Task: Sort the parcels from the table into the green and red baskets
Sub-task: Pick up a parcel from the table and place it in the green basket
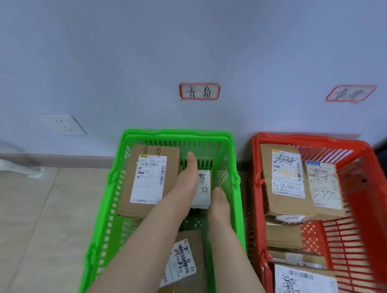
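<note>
Green basket (179,131) set on floor (17,221), large labelled parcel (148,182) laid at its 10 o'clock. Left hand (187,177) and right hand (220,205) inside, fingers straight, small labelled parcel (203,189) pressed between them. Red basket (311,138) at 3 o'clock, filled with cardboard parcels (287,176).

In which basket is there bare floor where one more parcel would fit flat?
The red plastic basket has the most room: its right half is bare mesh, between its right wall and the cardboard parcels lined along its left wall. The green plastic basket is crowded; only a strip at its near edge, below the labelled brown parcel, shows bare.
</note>
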